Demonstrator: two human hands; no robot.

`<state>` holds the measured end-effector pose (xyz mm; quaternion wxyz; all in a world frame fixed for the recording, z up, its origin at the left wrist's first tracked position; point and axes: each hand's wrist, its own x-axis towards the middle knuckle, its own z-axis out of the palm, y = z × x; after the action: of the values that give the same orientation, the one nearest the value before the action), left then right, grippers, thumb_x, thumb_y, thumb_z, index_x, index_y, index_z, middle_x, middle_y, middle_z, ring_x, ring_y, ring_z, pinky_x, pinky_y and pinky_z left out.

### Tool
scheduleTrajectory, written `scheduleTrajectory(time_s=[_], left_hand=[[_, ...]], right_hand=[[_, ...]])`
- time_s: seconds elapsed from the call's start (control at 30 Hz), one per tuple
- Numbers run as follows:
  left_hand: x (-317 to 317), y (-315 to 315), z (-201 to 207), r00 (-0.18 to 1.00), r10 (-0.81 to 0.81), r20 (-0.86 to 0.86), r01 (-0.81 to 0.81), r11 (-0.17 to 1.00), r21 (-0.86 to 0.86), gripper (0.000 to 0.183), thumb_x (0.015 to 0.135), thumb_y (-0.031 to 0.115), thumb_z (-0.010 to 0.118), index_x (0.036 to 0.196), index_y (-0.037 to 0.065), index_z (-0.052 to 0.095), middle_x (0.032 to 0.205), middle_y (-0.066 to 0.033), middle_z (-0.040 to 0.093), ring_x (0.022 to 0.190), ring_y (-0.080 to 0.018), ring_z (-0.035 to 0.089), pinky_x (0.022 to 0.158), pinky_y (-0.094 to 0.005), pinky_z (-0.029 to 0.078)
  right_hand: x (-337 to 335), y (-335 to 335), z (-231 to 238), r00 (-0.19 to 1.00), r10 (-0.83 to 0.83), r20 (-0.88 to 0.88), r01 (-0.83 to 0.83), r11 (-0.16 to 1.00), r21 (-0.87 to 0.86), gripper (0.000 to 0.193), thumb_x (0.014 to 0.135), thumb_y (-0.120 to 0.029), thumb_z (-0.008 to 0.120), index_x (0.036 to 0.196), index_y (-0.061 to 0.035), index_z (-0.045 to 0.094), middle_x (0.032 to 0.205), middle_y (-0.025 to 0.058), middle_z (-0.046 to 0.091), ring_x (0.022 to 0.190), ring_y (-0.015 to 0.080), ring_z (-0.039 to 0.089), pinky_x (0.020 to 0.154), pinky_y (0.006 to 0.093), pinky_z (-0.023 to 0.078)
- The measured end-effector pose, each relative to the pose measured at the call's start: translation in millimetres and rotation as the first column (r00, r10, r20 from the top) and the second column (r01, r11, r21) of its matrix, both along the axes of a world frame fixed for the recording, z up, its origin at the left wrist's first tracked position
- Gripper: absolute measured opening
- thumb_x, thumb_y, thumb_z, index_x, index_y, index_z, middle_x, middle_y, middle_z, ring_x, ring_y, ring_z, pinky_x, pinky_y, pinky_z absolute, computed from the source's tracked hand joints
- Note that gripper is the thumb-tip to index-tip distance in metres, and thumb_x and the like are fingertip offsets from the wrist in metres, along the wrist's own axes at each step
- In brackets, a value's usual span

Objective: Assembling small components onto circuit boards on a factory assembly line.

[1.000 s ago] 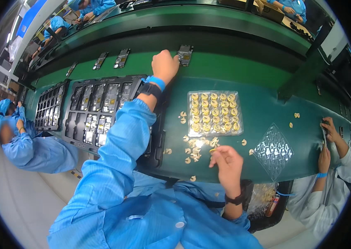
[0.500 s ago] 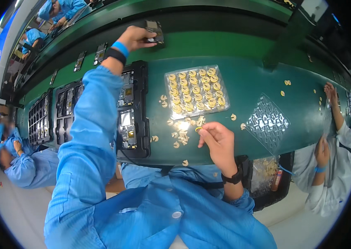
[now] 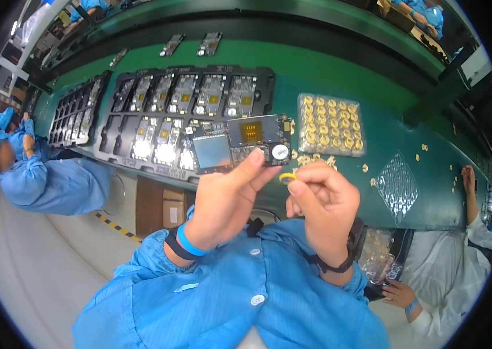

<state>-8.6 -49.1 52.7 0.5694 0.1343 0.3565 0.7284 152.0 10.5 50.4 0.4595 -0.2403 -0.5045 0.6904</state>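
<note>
Up close to me, my left hand [image 3: 225, 200] grips a circuit board [image 3: 211, 152] by its lower edge, thumb on its face. The board is tilted and bears a silver square, a gold patch and a white round part. Just right of its corner, my right hand [image 3: 327, 200] pinches a small yellow ring-shaped piece [image 3: 286, 177] between thumb and fingers; ring and board look apart. Behind my right hand is a clear tray [image 3: 362, 148] with rows of yellow round pieces [image 3: 335, 123]. Pale notched scraps [image 3: 319, 160] lie on the table before it.
Black trays [image 3: 109, 131] with more boards stand at left, one partly behind the held board. Several boards [image 3: 209, 43] lie along the green strip at the back. A clear moulded sheet [image 3: 398, 189] is at right, near a co-worker in white [image 3: 437, 273]. People in blue [image 3: 54, 180] sit at left.
My left hand has brought the circuit board from the back of the bench to in front of me. My right hand has lifted the yellow ring up beside it. The view has shifted leftward.
</note>
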Motion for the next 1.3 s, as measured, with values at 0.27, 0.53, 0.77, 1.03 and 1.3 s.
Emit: scheduleTrajectory(time_s=[0.27, 0.53, 0.77, 1.03, 1.3], left_hand=[[9.3, -26.8, -4.1, 0.998, -0.033, -0.046, 0.034, 0.999, 0.019, 0.031, 0.105, 0.004, 0.060, 0.135, -0.001, 0.060, 0.129, -0.0131, 0.069, 0.120, -0.0273, 0.067, 0.108, -0.0469, 0.055], [12.2, -29.6, -9.7, 0.959, 0.021, -0.284, -0.027, 0.999, -0.019, 0.020, 0.099, 0.004, 0.072, 0.118, -0.004, 0.073, 0.108, -0.0070, 0.075, 0.097, -0.0128, 0.070, 0.085, -0.0282, 0.057], [12.6, -26.6, -8.6, 0.942, 0.028, -0.334, -0.037, 0.999, -0.020, 0.021, 0.098, 0.004, 0.074, 0.118, -0.002, 0.073, 0.107, -0.0061, 0.075, 0.094, -0.0111, 0.069, 0.083, -0.0268, 0.056], [17.0, -25.1, -12.4, 0.926, 0.100, -0.364, -0.114, 0.993, -0.018, 0.020, 0.097, 0.004, 0.076, 0.116, -0.001, 0.073, 0.107, -0.0056, 0.075, 0.094, -0.0112, 0.069, 0.081, -0.0270, 0.056], [20.8, -22.3, -10.1, 0.939, 0.145, -0.312, -0.151, 0.989, 0.005, 0.020, 0.095, 0.001, 0.076, 0.115, -0.003, 0.072, 0.107, -0.0075, 0.075, 0.094, -0.0124, 0.070, 0.081, -0.0277, 0.056]], right_hand=[[-3.4, -10.6, 4.1, 0.994, -0.021, 0.105, 0.025, 0.999, -0.039, 0.010, 0.099, 0.004, 0.070, 0.107, 0.0086, 0.067, 0.092, 0.0093, 0.072, 0.070, 0.0089, 0.067, 0.062, 0.0227, 0.055], [-1.6, -10.4, 10.0, 0.980, 0.004, 0.199, -0.004, 1.000, -0.002, 0.008, 0.099, 0.004, 0.068, 0.105, 0.0083, 0.068, 0.098, 0.0097, 0.071, 0.078, 0.0087, 0.068, 0.064, 0.0228, 0.057], [0.1, -6.7, 13.8, 0.964, 0.013, 0.266, -0.020, 1.000, 0.024, 0.006, 0.098, 0.005, 0.069, 0.103, 0.0081, 0.069, 0.099, 0.0074, 0.066, 0.082, 0.0084, 0.068, 0.064, 0.0216, 0.057], [-7.6, -16.1, 13.1, 0.958, -0.090, 0.272, 0.075, 0.995, 0.065, 0.006, 0.097, 0.004, 0.072, 0.101, 0.0082, 0.069, 0.098, 0.0077, 0.067, 0.083, 0.0096, 0.071, 0.063, 0.0218, 0.060], [-11.5, -16.9, 7.7, 0.982, -0.116, 0.146, 0.111, 0.993, 0.042, 0.009, 0.094, 0.009, 0.072, 0.100, 0.0088, 0.066, 0.097, 0.0083, 0.065, 0.084, 0.0135, 0.074, 0.064, 0.0242, 0.064]])
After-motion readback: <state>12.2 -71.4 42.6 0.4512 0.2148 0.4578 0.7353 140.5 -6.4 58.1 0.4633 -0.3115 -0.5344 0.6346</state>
